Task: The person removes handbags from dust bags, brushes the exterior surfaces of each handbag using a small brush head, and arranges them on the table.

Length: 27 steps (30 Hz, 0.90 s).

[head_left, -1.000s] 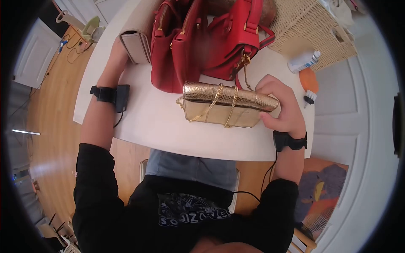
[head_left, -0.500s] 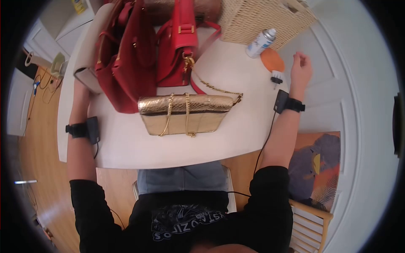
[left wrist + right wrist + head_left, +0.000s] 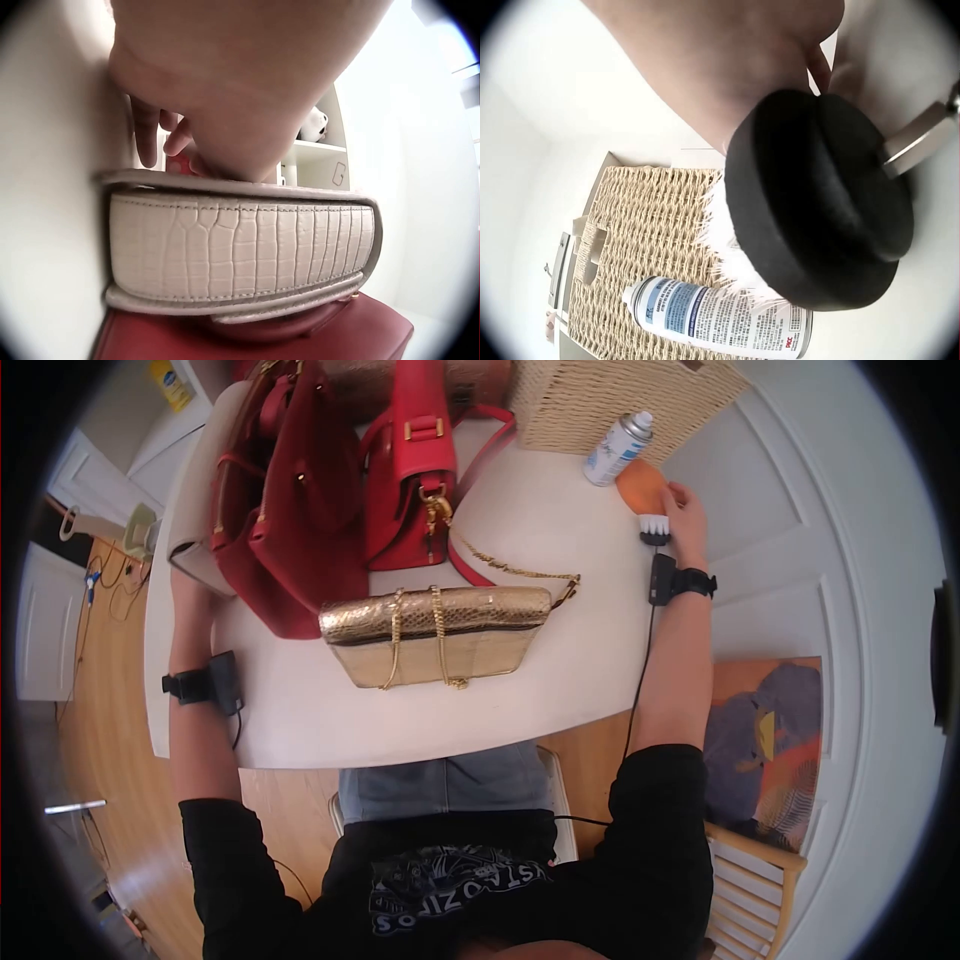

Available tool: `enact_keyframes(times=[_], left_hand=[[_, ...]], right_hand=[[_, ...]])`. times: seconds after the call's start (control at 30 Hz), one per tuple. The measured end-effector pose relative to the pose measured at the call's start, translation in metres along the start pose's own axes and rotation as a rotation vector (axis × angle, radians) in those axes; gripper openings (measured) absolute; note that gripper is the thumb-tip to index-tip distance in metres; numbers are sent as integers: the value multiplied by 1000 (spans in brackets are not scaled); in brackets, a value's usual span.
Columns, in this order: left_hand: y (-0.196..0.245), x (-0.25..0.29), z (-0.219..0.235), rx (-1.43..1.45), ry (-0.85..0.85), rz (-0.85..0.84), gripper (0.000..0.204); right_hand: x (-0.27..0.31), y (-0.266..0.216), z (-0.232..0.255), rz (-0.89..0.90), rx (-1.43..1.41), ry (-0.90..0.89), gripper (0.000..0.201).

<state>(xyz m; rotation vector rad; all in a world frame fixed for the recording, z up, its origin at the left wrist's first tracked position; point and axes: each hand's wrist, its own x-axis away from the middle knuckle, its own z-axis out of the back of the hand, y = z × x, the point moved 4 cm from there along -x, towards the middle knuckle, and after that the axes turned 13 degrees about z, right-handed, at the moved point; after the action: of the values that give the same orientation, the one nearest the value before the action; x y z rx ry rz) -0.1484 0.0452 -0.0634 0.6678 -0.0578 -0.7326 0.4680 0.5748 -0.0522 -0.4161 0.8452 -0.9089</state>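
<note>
My left hand (image 3: 217, 97) reaches past the side of a cream crocodile-pattern handbag (image 3: 240, 251); its fingers (image 3: 145, 135) hang loosely beyond the bag, near the white surface. In the head view that bag hides the hand. On the right, my right hand (image 3: 687, 520) has its fingertips at the edge of an orange round pad (image 3: 642, 487), beside a white-bristled brush (image 3: 654, 528) with a black base. The brush (image 3: 810, 202) blocks much of the right wrist view, so I cannot tell whether the fingers pinch the pad.
A gold chain-strap clutch (image 3: 435, 645) lies at the front of the white table (image 3: 420, 725). Two red handbags (image 3: 300, 520) stand behind it. A spray can (image 3: 617, 450) and a woven basket (image 3: 610, 400) are at the back right, by a white door (image 3: 735, 480).
My right hand let go of the gold clutch, swung out to the right, then came down to the orange pad. The clutch stays on the table. My left hand remains by the cream handbag.
</note>
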Motion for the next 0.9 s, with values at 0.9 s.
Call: enact_keyframes(times=[0.9], left_hand=[[10, 12, 34, 1132, 217, 224, 23]], right_hand=[[11, 2, 10, -345, -1071, 257, 44]])
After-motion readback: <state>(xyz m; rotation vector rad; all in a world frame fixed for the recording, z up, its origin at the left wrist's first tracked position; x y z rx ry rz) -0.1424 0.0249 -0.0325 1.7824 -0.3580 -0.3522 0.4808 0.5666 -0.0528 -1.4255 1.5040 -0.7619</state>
